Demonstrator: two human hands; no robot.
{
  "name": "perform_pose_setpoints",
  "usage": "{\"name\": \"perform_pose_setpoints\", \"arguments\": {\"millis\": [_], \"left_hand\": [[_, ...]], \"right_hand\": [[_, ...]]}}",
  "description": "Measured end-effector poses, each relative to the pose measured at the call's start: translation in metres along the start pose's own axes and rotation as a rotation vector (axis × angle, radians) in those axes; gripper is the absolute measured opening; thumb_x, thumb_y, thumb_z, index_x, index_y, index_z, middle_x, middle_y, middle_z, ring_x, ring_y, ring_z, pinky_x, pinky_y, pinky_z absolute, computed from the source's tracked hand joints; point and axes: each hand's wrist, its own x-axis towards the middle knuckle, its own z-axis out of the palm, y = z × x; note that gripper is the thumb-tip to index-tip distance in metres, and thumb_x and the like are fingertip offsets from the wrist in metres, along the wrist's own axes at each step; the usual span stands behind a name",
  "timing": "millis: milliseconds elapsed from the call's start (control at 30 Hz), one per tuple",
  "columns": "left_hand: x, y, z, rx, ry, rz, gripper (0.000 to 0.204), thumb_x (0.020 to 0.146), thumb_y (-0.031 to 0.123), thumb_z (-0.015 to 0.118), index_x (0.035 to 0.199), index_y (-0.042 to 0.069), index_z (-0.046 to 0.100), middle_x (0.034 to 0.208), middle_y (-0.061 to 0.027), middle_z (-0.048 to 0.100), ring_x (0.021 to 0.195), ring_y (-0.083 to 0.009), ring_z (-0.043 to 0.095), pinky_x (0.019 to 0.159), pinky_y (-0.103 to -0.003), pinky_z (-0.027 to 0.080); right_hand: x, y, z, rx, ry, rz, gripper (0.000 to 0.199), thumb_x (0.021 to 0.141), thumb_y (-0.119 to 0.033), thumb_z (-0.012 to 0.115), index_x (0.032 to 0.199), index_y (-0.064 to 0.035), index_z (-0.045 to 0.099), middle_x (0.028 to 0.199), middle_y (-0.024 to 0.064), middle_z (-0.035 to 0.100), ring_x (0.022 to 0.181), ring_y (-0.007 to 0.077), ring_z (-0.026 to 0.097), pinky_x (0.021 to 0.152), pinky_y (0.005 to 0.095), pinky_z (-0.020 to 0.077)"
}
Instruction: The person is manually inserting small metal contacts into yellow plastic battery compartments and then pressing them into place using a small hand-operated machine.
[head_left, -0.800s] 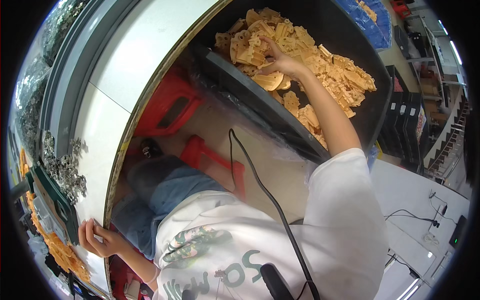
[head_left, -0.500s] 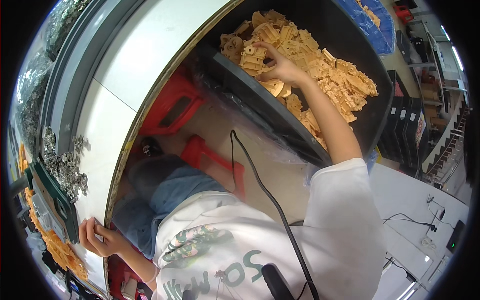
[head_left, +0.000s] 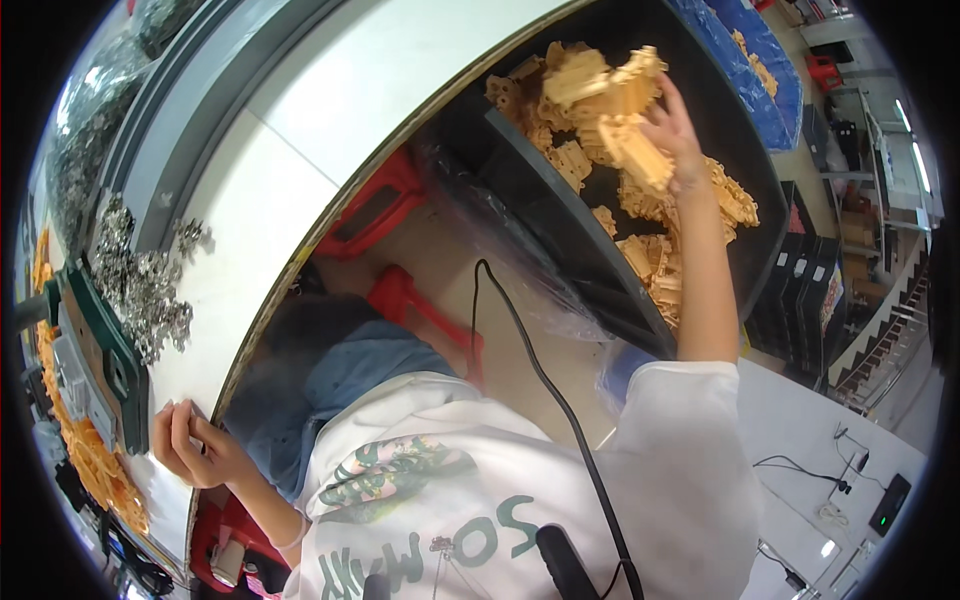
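Since the earlier frame, the right hand (head_left: pixel 678 140) has shifted away from the black bin's (head_left: pixel 740 125) near wall and raised a clump of yellow plastic parts (head_left: pixel 640 150). Its fingers are closed around them, with the clump above the remaining pile (head_left: pixel 652 265), where more dark bin floor now shows. Half a second ago, that hand was down among the parts, its thumb and fingers spread. The left hand (head_left: pixel 200 450) has stayed by the white table's (head_left: pixel 240 235) edge, fingers curled; I cannot tell whether it pinches anything. Silvery metal pieces (head_left: pixel 140 280) lie beyond it on the table.
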Motion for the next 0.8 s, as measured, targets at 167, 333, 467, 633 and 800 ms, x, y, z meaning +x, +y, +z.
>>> {"name": "perform_pose_setpoints", "arguments": {"millis": [167,333,467,633,800], "left_hand": [[0.001,0.002,-0.004,-0.015,0.002,-0.045,0.014,0.079,-0.009,0.056,0.085,0.000,0.066,0.091,-0.0130,0.060,0.075,-0.0229,0.061,0.059,-0.028,0.052],[0.002,0.006,-0.002,-0.086,-0.013,-0.076,0.012,0.077,-0.006,0.061,0.083,0.003,0.066,0.091,-0.0100,0.061,0.073,-0.0212,0.060,0.057,-0.028,0.050],[0.005,0.006,-0.004,-0.129,-0.020,-0.110,0.012,0.075,-0.003,0.065,0.082,0.006,0.066,0.090,-0.0090,0.061,0.075,-0.0215,0.060,0.058,-0.028,0.049],[0.008,-0.001,-0.030,-0.339,-0.082,-0.234,0.022,0.073,-0.011,0.056,0.086,0.005,0.065,0.094,-0.0127,0.059,0.083,-0.0247,0.059,0.067,-0.031,0.048],[0.037,-0.007,-0.064,-1.052,-0.055,-0.475,0.060,0.066,0.022,0.074,0.120,0.009,0.052,0.129,-0.0207,0.041,0.120,-0.0340,0.041,0.100,-0.044,0.033]], "right_hand": [[-0.026,-0.041,0.009,0.024,0.007,-0.162,0.093,0.066,-0.007,0.070,0.144,-0.0085,0.018,0.132,0.0209,0.041,0.120,0.0298,0.047,0.097,0.0381,0.0440],[-0.052,-0.057,0.010,0.019,0.015,-0.246,0.093,0.071,-0.009,0.071,0.145,-0.0099,0.015,0.137,0.0204,0.036,0.124,0.0305,0.043,0.101,0.0391,0.0386],[-0.070,-0.068,0.027,0.050,-0.018,-0.334,0.092,0.073,-0.008,0.070,0.146,-0.0104,0.014,0.137,0.0202,0.036,0.125,0.0295,0.043,0.100,0.0392,0.0392],[-0.074,-0.078,0.125,0.295,-0.164,-0.379,0.100,0.065,-0.005,0.074,0.146,-0.0101,0.016,0.137,0.0217,0.036,0.123,0.0314,0.043,0.098,0.0411,0.0417],[-0.094,-0.067,0.253,0.449,-0.528,-0.263,0.103,0.062,-0.003,0.075,0.145,-0.0101,0.016,0.137,0.0223,0.036,0.123,0.0324,0.044,0.097,0.0418,0.0423]]}}
